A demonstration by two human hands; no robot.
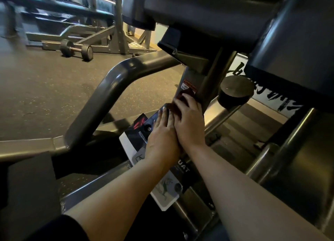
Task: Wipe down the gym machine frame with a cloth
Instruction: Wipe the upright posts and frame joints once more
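The right hand (188, 122) presses a dark red cloth (184, 96) flat against the upright post of the machine frame (197, 78), fingers straight, just below a warning sticker (188, 86). The left hand (162, 137) lies spread beside it, touching, on a slanted instruction placard (142, 130). A curved frame tube (108, 88) rises left; a dumbbell (76, 49) lies far left on the floor (45, 88).

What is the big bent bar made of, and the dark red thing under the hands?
The bent bar looks like painted metal tubing: smooth, grey, with shiny glints. The dark red cloth under the right hand seems soft fabric; it is rumpled and dull.
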